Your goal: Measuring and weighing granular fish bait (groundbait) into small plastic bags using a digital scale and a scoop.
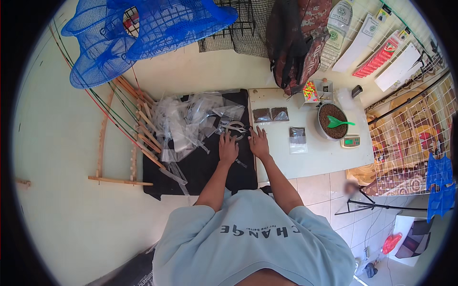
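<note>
My left hand [228, 148] rests palm down with fingers apart on the black cloth [200, 175], beside a roll of tape [229, 133] and a pair of scissors [234, 128]. My right hand [259, 143] lies flat where the cloth meets the white tabletop [275, 164], also with spread fingers and holding nothing. Clear plastic bags [182, 125] are heaped left of my hands. To the right are two filled bags of brown pellets [270, 114] side by side, and another filled bag [297, 139] nearer me. A bowl of brown pellets [323, 118] holds a green scoop [334, 122].
A digital scale [350, 141] stands by the bowl, and a divided tray [323, 93] with colourful small pieces behind it. Wooden racks with rods [134, 157] are at the left. Blue netting [161, 35] and a dark bag [297, 46] hang above the far edge.
</note>
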Available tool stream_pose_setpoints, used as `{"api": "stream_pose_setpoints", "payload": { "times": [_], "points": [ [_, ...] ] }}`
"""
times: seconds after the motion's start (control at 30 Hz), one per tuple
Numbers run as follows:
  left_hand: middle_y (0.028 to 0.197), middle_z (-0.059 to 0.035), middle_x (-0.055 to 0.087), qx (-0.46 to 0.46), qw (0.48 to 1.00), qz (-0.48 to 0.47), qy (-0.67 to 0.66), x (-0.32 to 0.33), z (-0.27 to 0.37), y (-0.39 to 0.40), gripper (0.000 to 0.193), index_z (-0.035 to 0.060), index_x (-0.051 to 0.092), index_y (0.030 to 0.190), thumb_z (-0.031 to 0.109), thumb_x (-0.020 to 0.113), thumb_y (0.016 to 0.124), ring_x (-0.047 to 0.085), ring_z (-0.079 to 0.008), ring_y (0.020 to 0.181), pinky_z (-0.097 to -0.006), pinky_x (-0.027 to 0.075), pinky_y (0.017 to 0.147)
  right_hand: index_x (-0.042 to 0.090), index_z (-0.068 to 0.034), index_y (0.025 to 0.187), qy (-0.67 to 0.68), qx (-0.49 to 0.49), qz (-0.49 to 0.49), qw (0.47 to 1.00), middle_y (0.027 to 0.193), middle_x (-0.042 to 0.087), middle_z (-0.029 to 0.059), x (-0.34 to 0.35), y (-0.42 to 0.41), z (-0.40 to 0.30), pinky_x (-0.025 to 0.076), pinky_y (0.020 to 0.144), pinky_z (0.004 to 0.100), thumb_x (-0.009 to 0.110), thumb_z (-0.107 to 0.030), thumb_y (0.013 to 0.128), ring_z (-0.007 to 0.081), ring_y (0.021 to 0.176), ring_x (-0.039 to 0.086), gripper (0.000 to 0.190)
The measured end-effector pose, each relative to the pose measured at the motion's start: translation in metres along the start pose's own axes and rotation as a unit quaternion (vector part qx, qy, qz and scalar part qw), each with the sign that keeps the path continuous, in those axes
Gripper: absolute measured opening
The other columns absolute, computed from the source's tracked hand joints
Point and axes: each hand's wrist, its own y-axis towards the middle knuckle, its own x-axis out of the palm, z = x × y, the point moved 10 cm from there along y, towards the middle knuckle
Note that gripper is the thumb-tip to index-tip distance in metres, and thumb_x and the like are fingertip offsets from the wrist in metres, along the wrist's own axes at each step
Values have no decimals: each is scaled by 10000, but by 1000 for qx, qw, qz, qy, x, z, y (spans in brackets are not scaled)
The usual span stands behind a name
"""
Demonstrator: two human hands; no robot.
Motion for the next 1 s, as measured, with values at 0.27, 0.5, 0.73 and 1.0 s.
{"api": "stream_pose_setpoints", "payload": {
  "times": [0.27,0.5,0.73,1.0],
  "points": [
    [1163,-100,458,17,1000,0,-24,3,9,18,265,79,646,1000,176,670,754,356,-311,1184,-416,338,964,570,-162,1160,-77,32,-43,996,1309,433,113,12,21,5,317,1017,475,633,-239,790,386,1259,321,383],
    [1030,-76,519,22,1000,9,8,8,13,29,198,98,662,918,185,671,740,423,-277,1085,-400,367,892,645,-123,1017,-145,41,-73,986,1273,467,67,15,31,2,351,980,433,665,-205,757,319,1249,340,274],
    [987,-54,541,-11,998,46,-37,-9,12,23,173,121,630,930,183,639,768,478,-257,1018,-407,378,834,661,-54,888,-36,-9,98,994,964,614,110,-34,24,11,437,886,413,684,-108,692,341,1057,519,205],
    [897,-31,568,-69,967,104,-222,-17,-9,19,158,107,587,925,134,643,780,545,-254,887,-391,406,757,653,-95,952,-48,61,23,997,1105,580,76,-22,5,39,394,937,435,657,-116,722,330,1182,438,231]
  ]
}}
